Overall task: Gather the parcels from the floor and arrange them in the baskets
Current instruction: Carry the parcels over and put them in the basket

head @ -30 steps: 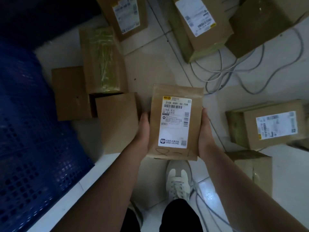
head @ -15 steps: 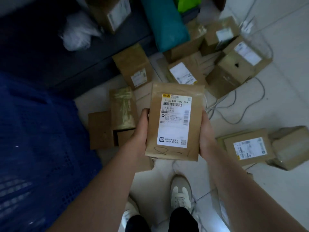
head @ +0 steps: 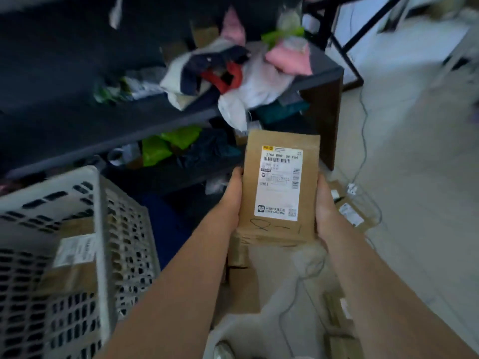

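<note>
The parcel [head: 280,187], a flat brown packet with a white printed label facing up and a pen scrawl under it, is held in the air in front of the person, above the floor [head: 414,177] and just right of the basket [head: 99,229]. The left hand [head: 233,195] grips its left edge and the right hand [head: 325,211] grips its right edge. Each thumb lies along the side, and the fingers are clamped on the parcel from underneath, out of sight.

The basket is pale perforated plastic, at the lower left. Inside it lies a brown labelled box [head: 72,257], blurred.

Behind the parcel stands a dark shelf [head: 318,79] heaped with clothes and bags in white, pink, red and green. More bags sit on its lower level.

On the floor below the hands lie other brown boxes [head: 243,288]. Another labelled packet [head: 351,215] lies just right of the right hand. A thin grey cable [head: 364,141] trails across the pale tiles.
</note>
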{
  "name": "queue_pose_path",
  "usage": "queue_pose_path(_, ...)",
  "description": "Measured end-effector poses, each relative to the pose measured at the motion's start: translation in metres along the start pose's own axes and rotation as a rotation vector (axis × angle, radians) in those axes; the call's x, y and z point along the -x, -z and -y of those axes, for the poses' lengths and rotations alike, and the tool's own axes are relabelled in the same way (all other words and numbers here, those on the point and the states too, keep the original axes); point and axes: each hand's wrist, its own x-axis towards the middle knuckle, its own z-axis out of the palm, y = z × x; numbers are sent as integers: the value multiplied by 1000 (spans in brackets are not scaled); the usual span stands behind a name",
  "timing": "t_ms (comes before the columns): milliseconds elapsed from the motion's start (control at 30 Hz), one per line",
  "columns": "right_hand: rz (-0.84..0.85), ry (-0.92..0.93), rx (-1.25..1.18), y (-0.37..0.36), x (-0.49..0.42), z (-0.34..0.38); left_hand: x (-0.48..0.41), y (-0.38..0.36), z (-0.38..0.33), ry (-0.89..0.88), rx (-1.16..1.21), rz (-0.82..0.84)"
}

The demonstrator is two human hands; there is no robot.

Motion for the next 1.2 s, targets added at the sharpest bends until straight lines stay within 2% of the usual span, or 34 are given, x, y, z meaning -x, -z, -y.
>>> queue_pose_path(200, 132, 198, 80, -93, 89, 83, 127, 53, -79, -209, 144, -18)
queue_pose_path(400, 306, 293, 211, -214, 181, 96, 233, 161, -117, -409, 232, -159)
queue_pose_path(533, 482, 271, 237, -308, 247, 72, 302, 256, -121, -462, 271, -266)
queue_pose_path(667, 601, 303, 260, -417, 330, 45, 383, 364, -124, -539, 337, -312)
queue_pose_path(900, 784, 337, 264, -579, 457, -13, 501, 544, -131, -691, 307, -424)
queue_pose_path(1067, 834, 283, 331, -659, 494, -69, 521, 643, -109, -613, 355, -496)
queue_pose_path(1200, 804, 210, 434, -709, 472, -118, 486, 708, -93, -499, 411, -517)
